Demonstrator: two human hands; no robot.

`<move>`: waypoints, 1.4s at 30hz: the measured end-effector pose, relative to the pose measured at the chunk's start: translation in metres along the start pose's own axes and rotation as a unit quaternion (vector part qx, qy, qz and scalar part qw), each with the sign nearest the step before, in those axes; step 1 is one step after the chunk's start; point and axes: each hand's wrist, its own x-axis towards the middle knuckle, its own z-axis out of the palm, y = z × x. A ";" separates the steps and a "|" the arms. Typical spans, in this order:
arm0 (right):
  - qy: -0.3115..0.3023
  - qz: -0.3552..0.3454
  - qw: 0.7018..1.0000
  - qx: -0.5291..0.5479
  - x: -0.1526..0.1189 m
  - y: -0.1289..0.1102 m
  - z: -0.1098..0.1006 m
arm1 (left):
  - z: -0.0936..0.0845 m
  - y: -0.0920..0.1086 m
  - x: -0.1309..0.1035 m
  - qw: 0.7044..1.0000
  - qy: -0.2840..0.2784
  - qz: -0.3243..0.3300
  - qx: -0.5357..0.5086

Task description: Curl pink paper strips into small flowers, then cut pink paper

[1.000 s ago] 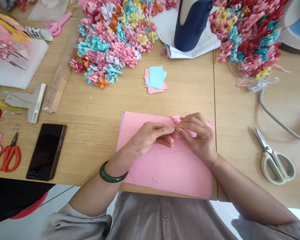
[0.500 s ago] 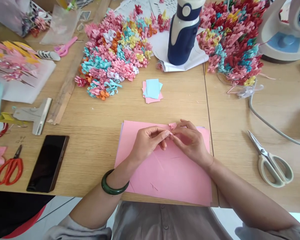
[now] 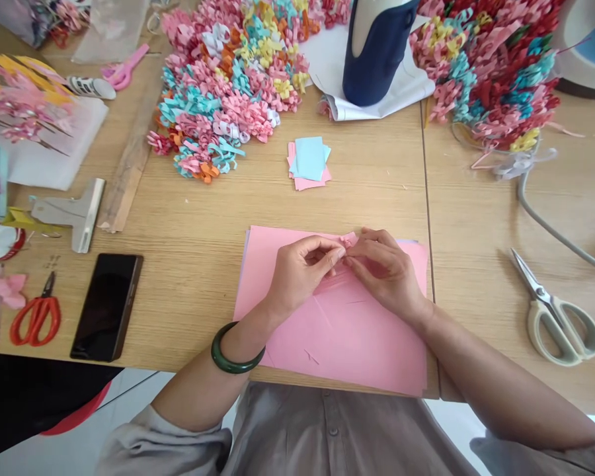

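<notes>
Over pink paper sheets (image 3: pixel 347 344) on the wooden table, my two hands meet near the top edge. My left hand (image 3: pixel 305 268), with a dark green bangle (image 3: pixel 235 365) on its wrist, pinches a small pink paper piece (image 3: pixel 347 240) between thumb and index finger. Against it, my right hand (image 3: pixel 387 268) has its thumb and index finger closed on the same piece, whose lower part the fingertips hide. Thin pink slivers (image 3: pixel 311 357) lie on the sheet below.
Small blue and pink cards (image 3: pixel 309 158) lie ahead. Behind them are piles of curled paper flowers (image 3: pixel 242 99) and a dark blue bottle (image 3: pixel 374 59). Red-handled scissors (image 3: pixel 36 320) and a phone (image 3: pixel 106 307) are at left, cream-handled scissors (image 3: pixel 565 330) at right.
The camera view has shifted, so the table objects sit higher in the picture. My fingertips stay together, and more of the pink piece shows above them.
</notes>
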 end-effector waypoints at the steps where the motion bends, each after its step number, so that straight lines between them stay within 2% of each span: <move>1: -0.001 -0.004 1.000 -0.001 0.000 0.000 0.000 | 0.000 0.000 -0.001 1.000 0.004 0.013 0.015; 5: 0.005 -0.023 1.000 -0.001 0.000 -0.001 -0.001 | 0.002 0.001 -0.003 0.998 0.012 0.041 0.052; 14: 0.012 0.016 1.000 0.016 -0.001 -0.005 -0.002 | 0.000 -0.001 -0.001 1.000 -0.012 0.015 0.019; 18: 0.007 -0.002 1.000 0.014 -0.001 -0.007 -0.004 | -0.003 0.000 0.001 0.999 -0.030 0.005 -0.008; 23: -0.001 -0.001 1.000 0.012 -0.001 -0.008 -0.004 | -0.008 0.000 0.004 0.998 -0.057 0.019 0.007; 29: -0.004 -0.021 1.000 0.012 -0.001 -0.008 -0.004 | -0.009 0.003 0.004 0.994 -0.059 0.065 0.071; 34: 0.000 -0.034 0.999 0.016 0.000 -0.007 -0.003 | -0.008 0.000 0.004 0.989 -0.067 0.098 0.084; 39: -0.004 -0.031 0.999 0.027 0.000 -0.004 -0.003 | -0.009 -0.001 0.002 0.978 -0.048 0.133 0.155; 40: -0.001 -0.020 0.999 0.030 0.000 -0.004 -0.003 | -0.009 0.000 0.002 0.981 -0.051 0.121 0.143; 42: 0.013 0.012 0.999 0.040 0.000 -0.004 -0.004 | -0.009 0.002 0.002 0.993 -0.080 0.053 0.062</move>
